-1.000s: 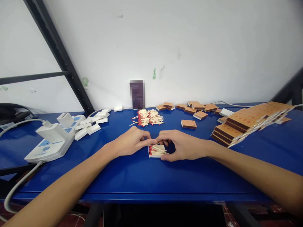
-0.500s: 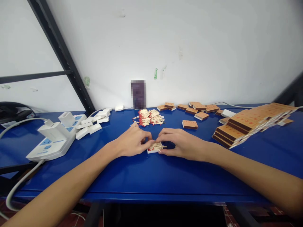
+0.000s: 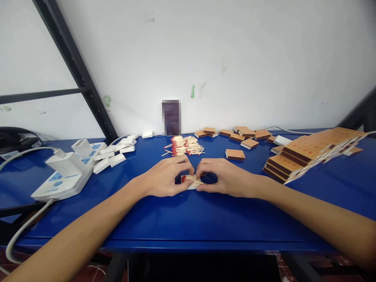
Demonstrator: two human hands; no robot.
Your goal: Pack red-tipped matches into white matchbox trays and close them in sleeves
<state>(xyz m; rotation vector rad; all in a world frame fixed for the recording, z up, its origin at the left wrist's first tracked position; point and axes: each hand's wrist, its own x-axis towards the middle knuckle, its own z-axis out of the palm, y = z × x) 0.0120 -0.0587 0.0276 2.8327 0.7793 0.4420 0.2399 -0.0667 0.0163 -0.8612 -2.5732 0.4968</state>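
Observation:
A small white matchbox tray [image 3: 192, 187] lies on the blue table between my two hands. It is filled with wooden matches [image 3: 194, 181], their red heads to the left. My left hand [image 3: 169, 176] is curled over the tray's left part, thumb and forefinger closed on the matches. At the right end my right hand [image 3: 226, 178] grips the tray, thumb at the near side and fingertips at the far side. Beyond the hands lies a loose heap of red-headed matches [image 3: 186, 145].
White empty trays [image 3: 117, 158] lie to the left, beside a power strip [image 3: 63, 182] with plugs and cables. Orange-brown matchboxes [image 3: 235, 154] are scattered at the back right, and stacked matchboxes [image 3: 308, 150] stand at right. A blurred dark rectangle [image 3: 171, 117] leans on the wall.
My left fingers have shifted slightly right and opened up from the tray's left end, baring the red heads. The matches that stuck out at the right now lie within the tray.

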